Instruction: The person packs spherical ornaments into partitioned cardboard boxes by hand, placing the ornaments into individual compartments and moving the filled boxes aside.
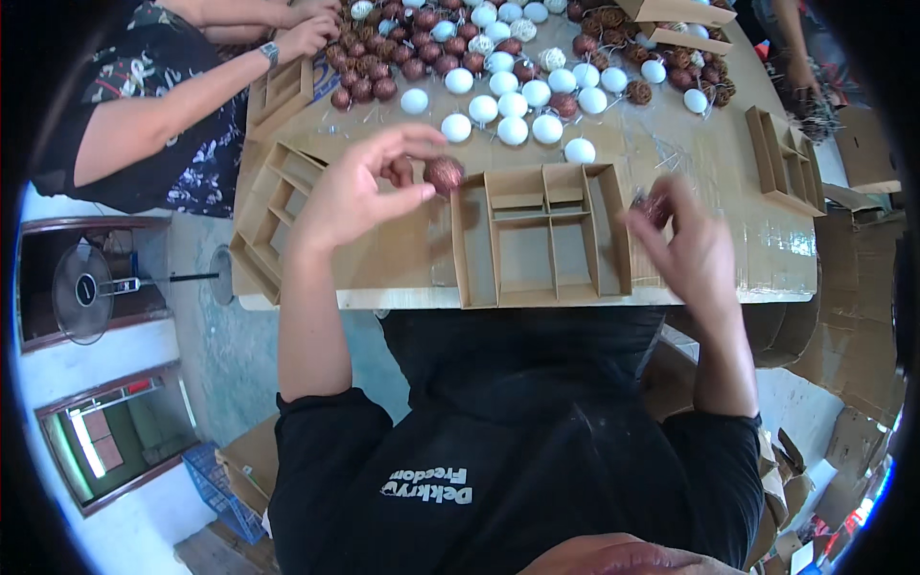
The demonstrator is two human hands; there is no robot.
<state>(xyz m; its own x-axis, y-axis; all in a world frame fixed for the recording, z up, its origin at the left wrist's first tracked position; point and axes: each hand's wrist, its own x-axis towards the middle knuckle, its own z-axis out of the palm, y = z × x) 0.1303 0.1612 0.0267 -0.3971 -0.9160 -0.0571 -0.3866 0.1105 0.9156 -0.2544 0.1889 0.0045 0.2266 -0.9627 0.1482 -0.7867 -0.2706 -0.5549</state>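
Cardboard-topped table [402, 259] carries many loose baubles; divider tray [541, 235] looks empty; left hand [359, 192] pinches a red glitter ball [444, 173]; right hand [695, 249] grips another ball [656, 206], so filling seems barely begun.

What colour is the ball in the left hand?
Glittery reddish-brown ball, clearest in the head view.

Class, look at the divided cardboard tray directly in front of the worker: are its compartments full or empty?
Empty. Every compartment of the cardboard tray shows bare cardboard; the glittery red ball is outside it, in the left hand.
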